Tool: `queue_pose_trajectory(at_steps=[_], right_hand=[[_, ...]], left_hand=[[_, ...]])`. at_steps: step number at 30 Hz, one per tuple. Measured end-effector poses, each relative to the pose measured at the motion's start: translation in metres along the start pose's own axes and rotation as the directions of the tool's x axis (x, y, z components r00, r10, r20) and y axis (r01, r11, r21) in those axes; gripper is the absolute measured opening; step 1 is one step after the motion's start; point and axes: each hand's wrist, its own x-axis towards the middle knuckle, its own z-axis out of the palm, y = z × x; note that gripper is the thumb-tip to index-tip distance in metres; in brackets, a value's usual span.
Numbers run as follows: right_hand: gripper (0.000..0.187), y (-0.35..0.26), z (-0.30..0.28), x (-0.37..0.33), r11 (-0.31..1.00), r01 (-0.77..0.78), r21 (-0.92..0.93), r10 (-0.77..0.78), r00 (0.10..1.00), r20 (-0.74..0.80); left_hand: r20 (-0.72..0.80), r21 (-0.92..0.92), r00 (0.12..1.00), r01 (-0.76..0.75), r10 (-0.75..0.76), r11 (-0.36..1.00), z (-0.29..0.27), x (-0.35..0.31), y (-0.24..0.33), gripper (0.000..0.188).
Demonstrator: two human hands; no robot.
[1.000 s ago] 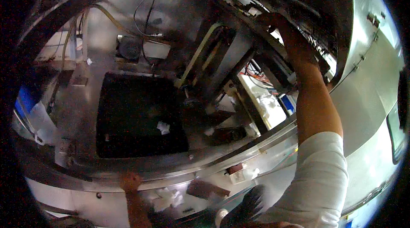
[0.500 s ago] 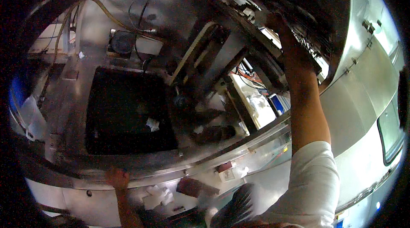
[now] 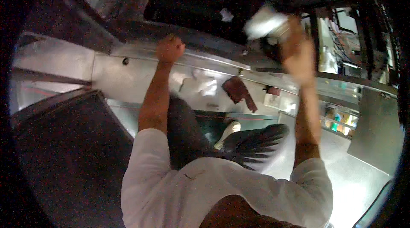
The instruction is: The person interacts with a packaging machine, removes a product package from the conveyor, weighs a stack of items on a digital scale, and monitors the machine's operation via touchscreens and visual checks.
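My left hand (image 3: pixel 171 48) is closed at the metal ledge (image 3: pixel 200 59) along the front of the machine, its fingers curled over the edge. Off to the right, my right hand (image 3: pixel 295 53) is raised and smeared by motion. At its fingers is a bright white wad (image 3: pixel 265 24), apparently cloth or paper, blurred too. Behind the ledge lies a dark recessed opening (image 3: pixel 188 6), with a small crumpled white scrap (image 3: pixel 226 15) in it.
Below the ledge, crumpled white cloths (image 3: pixel 205 83), a dark reddish cloth (image 3: pixel 239 92) and a white box (image 3: pixel 273 97) lie on a pale surface. A dark panel (image 3: pixel 72 159) stands at lower left. Machine framework and cables (image 3: pixel 341 27) fill the upper right.
The view has swung downward and to the right. My right hand has come down from the upper machinery and now shows a white wad. My left hand stays at the ledge.
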Motion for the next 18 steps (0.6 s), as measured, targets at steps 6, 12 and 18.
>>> queue_pose_trajectory(at_steps=[6, 12, 18], right_hand=[[0.037, 0.007, 0.196, -0.158, 0.725, 0.537, -0.432, -0.193, 0.760, 0.621], [0.045, -0.002, 0.150, -0.153, 0.990, -0.141, 0.025, 0.074, 0.655, 0.752], [0.029, 0.083, -0.140, 0.123, 0.802, -0.121, -0.585, -0.011, 0.976, -0.217]], left_hand=[[0.043, -0.012, 0.978, -0.203, 0.204, 0.979, 0.026, 0.050, 0.041, 0.015], [-0.062, 0.117, 0.975, -0.207, 0.215, 0.971, 0.033, -0.078, 0.006, 0.033], [-0.067, 0.054, 0.991, -0.116, 0.119, 0.992, 0.032, -0.070, -0.023, 0.026]])
